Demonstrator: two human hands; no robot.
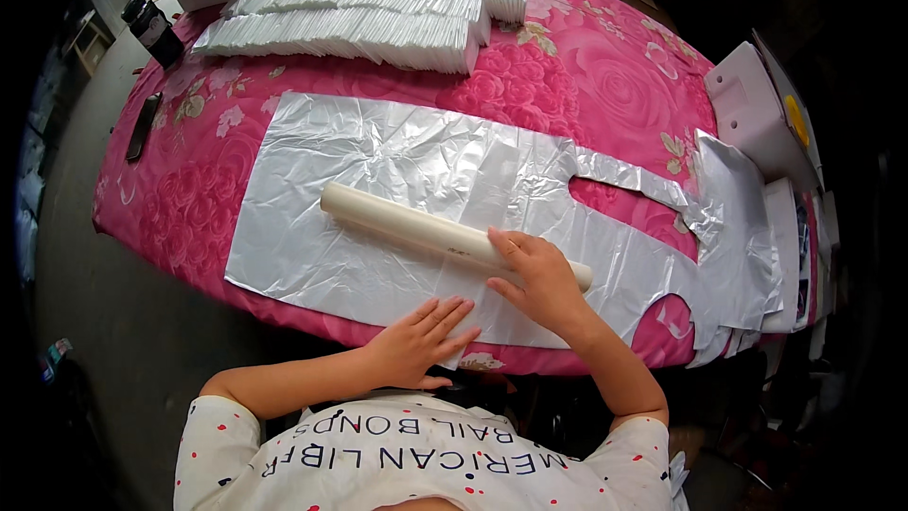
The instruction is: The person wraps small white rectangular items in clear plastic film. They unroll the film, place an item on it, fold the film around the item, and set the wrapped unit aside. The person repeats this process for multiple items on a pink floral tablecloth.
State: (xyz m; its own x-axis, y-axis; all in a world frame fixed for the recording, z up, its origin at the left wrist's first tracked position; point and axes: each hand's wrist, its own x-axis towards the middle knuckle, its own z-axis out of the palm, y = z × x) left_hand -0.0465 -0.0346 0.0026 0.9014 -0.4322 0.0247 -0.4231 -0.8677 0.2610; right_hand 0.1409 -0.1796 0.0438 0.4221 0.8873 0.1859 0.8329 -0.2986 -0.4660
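Note:
A large silvery-white plastic vest bag (322, 151) lies flat and creased across the table, its handle cutouts toward the right. On top of it rests a long cream-coloured tube (407, 217), slanting from upper left to lower right. My right hand (539, 282) grips the tube near its right end, fingers over it and thumb on the near side. My left hand (424, 339) lies flat, fingers stretched, on the bag's near edge, with nothing held. A narrow pale strip (490, 180) crosses the bag under the tube and runs toward my left fingers.
Rows of folded white plastic packets (350, 33) stand at the back of the pink floral tablecloth (624, 85). A dark bottle (151, 30) and a phone-like dark object (144, 127) are at the left. More white plastic sheets (738, 237) and a white box (757, 109) sit at the right.

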